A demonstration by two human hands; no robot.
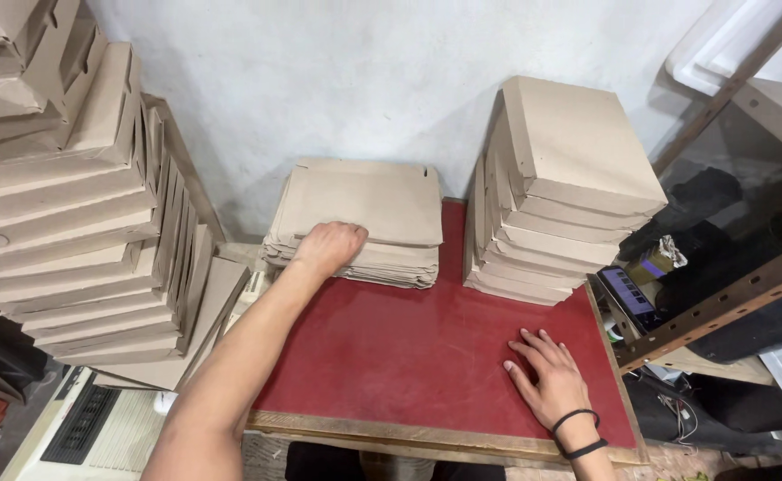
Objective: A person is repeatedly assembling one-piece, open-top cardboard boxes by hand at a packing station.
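Curled into a loose fist, the left hand (330, 246) presses on the near left corner of a low pile of flat brown cardboard sheets (357, 223), its fingers tucked under so that whether they pinch the top sheet cannot be told. That pile sits at about 11 o'clock on the red tabletop (409, 347), pushed back against the pale wall (337, 80), its top sheet showing a folded flap along the far edge. Down at 5 o'clock the right hand (544, 379) lies flat and open on the red surface, fingers spread and pointing toward 11 o'clock, gripping nothing; two thin black bands (578, 432) circle its wrist. At 1 o'clock, just beside the low pile and well apart from the right hand, a taller stack of folded brown boxes (556, 191) leans a little to the left, the uppermost one tilted. Off the table at 9 o'clock, a large heap of similar boxes (70, 223) rises in slanted layers, some standing on edge. A wooden strip (391, 432) edges the table's near side. At 3 o'clock a slotted metal shelf rail (729, 307) crosses dark clutter, with a small purple-and-black box (627, 289) just beyond the table's right edge.
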